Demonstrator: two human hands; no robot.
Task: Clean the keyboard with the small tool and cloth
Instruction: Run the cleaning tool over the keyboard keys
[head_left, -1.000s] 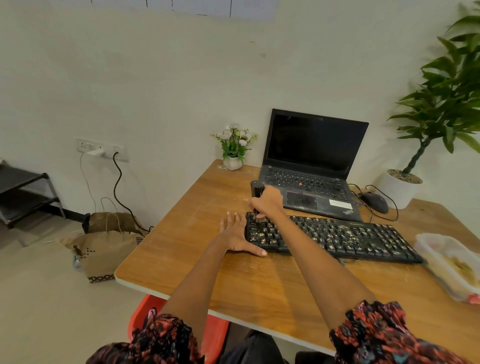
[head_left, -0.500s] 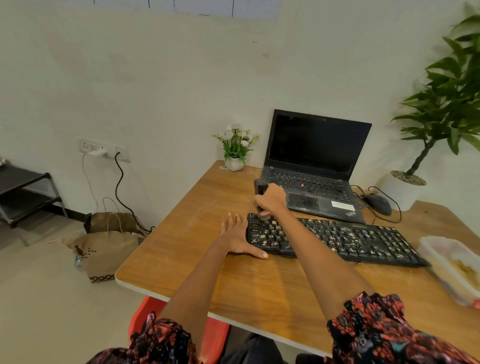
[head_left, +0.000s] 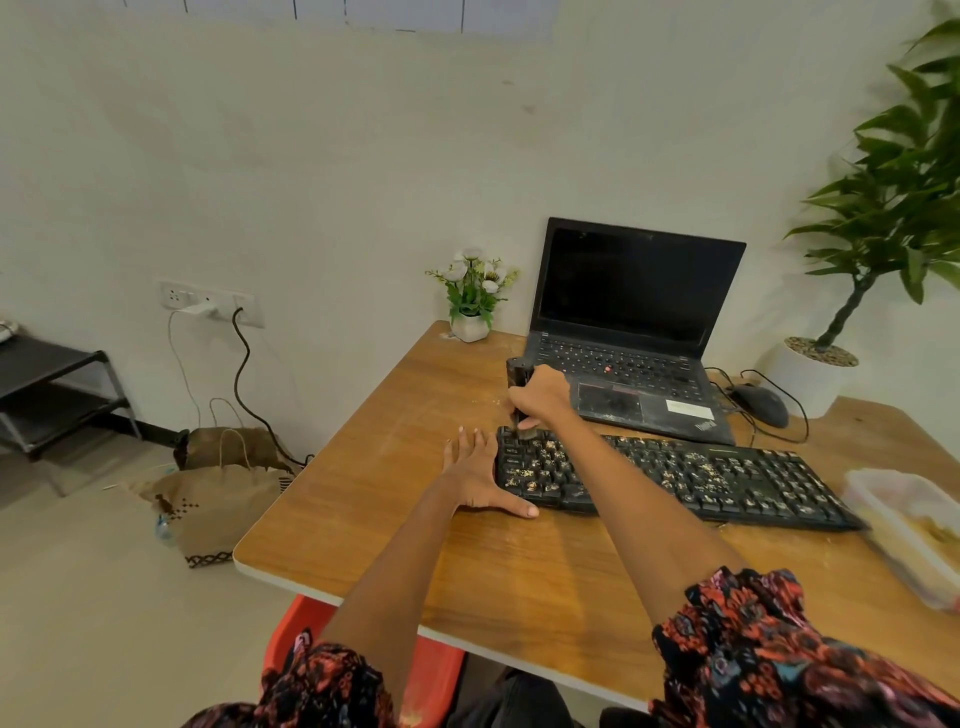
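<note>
At the keyboard's (head_left: 670, 480) left end — brushing.
My right grip (head_left: 540, 397) clutches the small tool (head_left: 519, 382); my left hand (head_left: 480, 473) lies flat on the surface (head_left: 395, 467).

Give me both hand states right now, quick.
Left hand: open, flat on the table against the keyboard end.
Right hand: gripping the small brush, bristles on the keys.

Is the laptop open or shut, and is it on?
Open: the laptop has its lid raised, with its keys and touchpad in view. The screen is black, so it looks off or asleep; which one cannot be told.
</note>
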